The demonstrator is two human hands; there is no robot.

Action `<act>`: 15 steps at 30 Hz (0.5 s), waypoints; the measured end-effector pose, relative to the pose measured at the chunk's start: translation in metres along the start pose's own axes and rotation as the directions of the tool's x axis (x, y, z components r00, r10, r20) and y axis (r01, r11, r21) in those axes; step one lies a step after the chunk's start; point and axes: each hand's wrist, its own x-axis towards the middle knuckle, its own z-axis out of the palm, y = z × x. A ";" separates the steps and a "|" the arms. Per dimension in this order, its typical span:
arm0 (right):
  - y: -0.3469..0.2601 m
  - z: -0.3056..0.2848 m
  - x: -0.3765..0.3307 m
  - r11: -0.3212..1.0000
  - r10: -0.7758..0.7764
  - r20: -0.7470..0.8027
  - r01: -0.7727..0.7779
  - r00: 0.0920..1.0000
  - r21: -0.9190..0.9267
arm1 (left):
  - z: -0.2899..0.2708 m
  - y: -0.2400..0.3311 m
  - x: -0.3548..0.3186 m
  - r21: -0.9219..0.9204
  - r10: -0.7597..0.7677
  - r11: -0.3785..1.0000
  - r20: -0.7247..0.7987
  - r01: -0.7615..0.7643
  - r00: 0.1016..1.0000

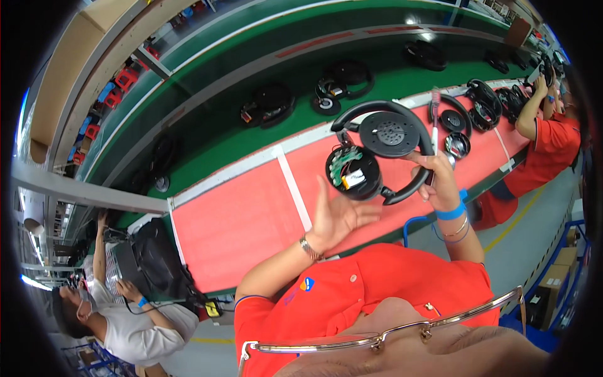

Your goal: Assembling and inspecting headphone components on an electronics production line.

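Observation:
My right hand is closed around the rim of a black wheel-shaped device, raised over the pink bench mat. A slim tool with a pink bristly tip, like a brush, stands up from the same hand. On the device sits a round disc with small holes in its middle. Beside it is an uncovered round housing, showing a green circuit board, wires and a white-and-yellow block. Just below the housing, my left hand is open, fingers spread; contact with the housing is unclear.
Behind the pink mat runs a green conveyor carrying several similar black devices. More devices lie on the bench at right. A co-worker in red works there; another in white is at left, near a black bag-like object.

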 end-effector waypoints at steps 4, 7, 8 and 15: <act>0.012 -0.021 -0.025 0.987 0.155 0.206 -0.141 0.966 -0.078 | -0.011 0.003 -0.002 -0.235 0.236 0.941 -0.066 -0.245 0.969; 0.026 -0.034 -0.037 0.981 0.177 0.222 -0.153 0.959 -0.122 | -0.018 -0.002 -0.006 -0.213 0.354 0.903 -0.122 -0.373 0.927; 0.031 -0.038 -0.038 0.981 0.170 0.221 -0.143 0.960 -0.132 | -0.024 -0.005 -0.009 -0.249 0.374 0.884 -0.131 -0.395 0.918; 0.087 -0.059 0.033 0.979 0.162 0.173 -0.136 0.971 -0.150 | -0.038 -0.026 -0.018 0.676 0.921 0.365 -0.161 -0.640 0.355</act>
